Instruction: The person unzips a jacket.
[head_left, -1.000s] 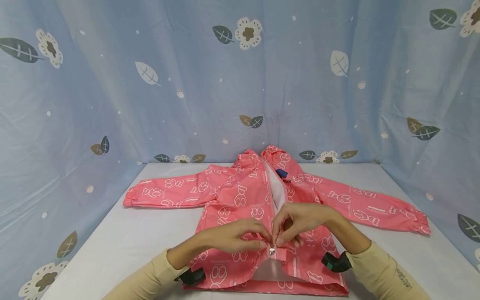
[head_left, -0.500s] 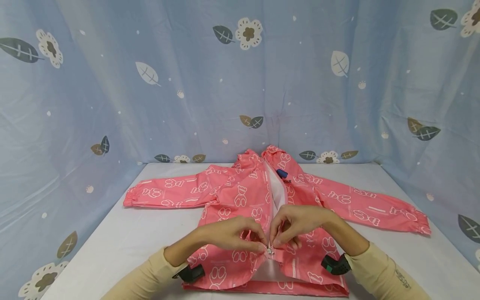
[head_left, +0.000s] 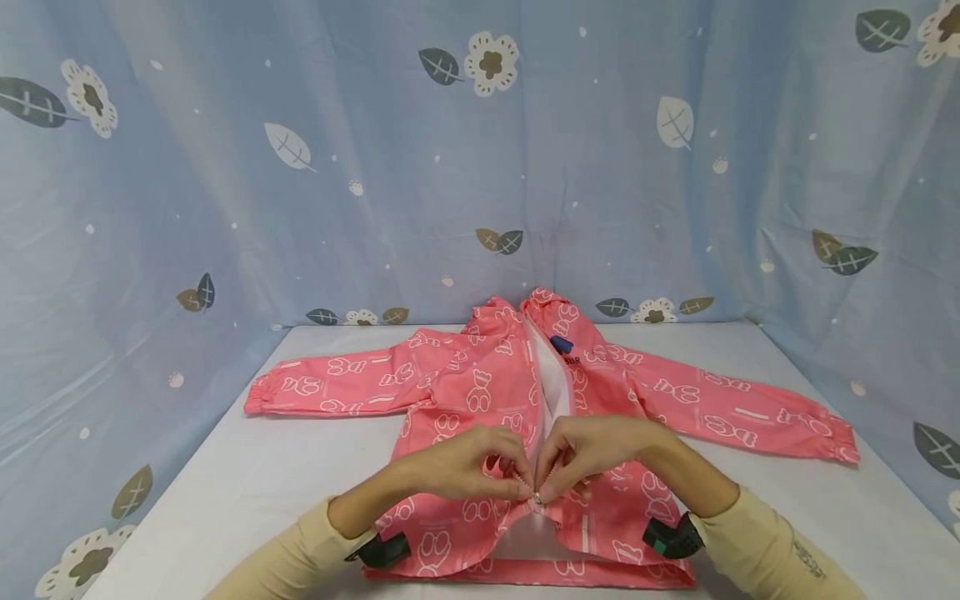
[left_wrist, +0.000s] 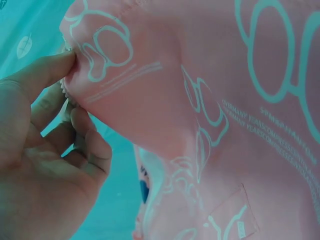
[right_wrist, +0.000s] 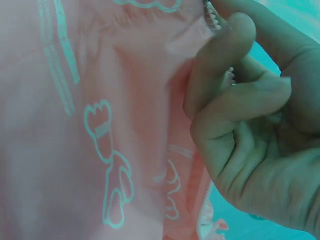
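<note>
A pink jacket with white outlined bear prints lies spread on its back, front parted and sleeves stretched out to both sides. At its lower front edge sits a metal zipper slider. My left hand pinches the left zipper edge between thumb and fingers, right beside the slider. Opposite it, my right hand pinches the right zipper edge, fingertips close to the left ones. Zipper teeth show at the left fingertips in the left wrist view. In the right wrist view, more teeth run under the right fingers.
The jacket rests on a white-covered table. A blue curtain with leaves and flowers hangs behind and at both sides. Black wrist devices sit below each hand, at the cuffs of beige sleeves.
Both hands have drawn closer together at the slider, the right one shifting slightly left. The lower zipper edges have come nearer each other. The head view has tilted very slightly.
</note>
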